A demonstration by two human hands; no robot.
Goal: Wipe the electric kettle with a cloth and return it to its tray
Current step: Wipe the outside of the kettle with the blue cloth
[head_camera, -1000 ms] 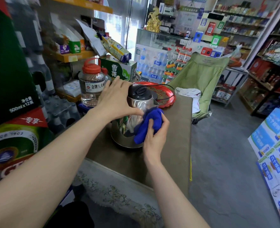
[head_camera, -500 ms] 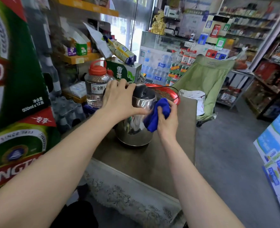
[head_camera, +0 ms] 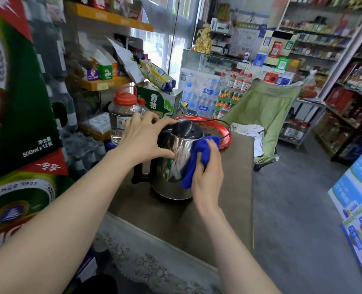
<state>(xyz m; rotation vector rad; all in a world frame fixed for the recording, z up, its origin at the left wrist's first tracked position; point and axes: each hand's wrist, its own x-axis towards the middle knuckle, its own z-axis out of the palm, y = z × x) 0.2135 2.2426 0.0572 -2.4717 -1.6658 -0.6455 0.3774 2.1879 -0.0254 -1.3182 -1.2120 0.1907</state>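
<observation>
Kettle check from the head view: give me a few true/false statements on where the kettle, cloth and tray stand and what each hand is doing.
1. The right hand presses a blue cloth against the side of the kettle. True.
2. The kettle sits in the red tray. False: it stands on the brown table, in front of the tray.
3. The left hand holds the kettle near its top. True.
4. The left hand holds the cloth. False: the cloth is in the right hand.
5. The red tray lies behind the kettle, farther from the person. True.
</observation>
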